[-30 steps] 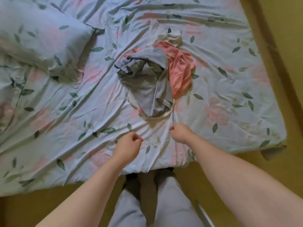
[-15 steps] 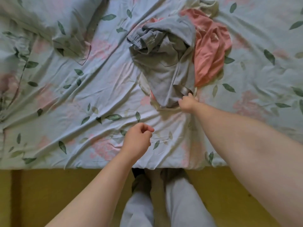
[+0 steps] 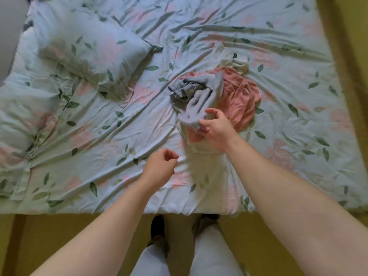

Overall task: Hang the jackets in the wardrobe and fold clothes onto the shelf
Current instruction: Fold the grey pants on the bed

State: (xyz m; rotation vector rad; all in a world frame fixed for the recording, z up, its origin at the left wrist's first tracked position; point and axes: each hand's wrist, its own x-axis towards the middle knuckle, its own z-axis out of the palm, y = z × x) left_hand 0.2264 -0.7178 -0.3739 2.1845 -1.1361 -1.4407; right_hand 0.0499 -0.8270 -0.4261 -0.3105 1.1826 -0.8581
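Here — right hand [image 3: 216, 132] on grey garment [image 3: 199, 100].

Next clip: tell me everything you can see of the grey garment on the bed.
The grey garment is a soft, jersey-looking piece, crumpled into a heap with a gathered band at its far left. It lies on the floral bed sheet, overlapping a pink garment on its right. The right hand pinches its near end.
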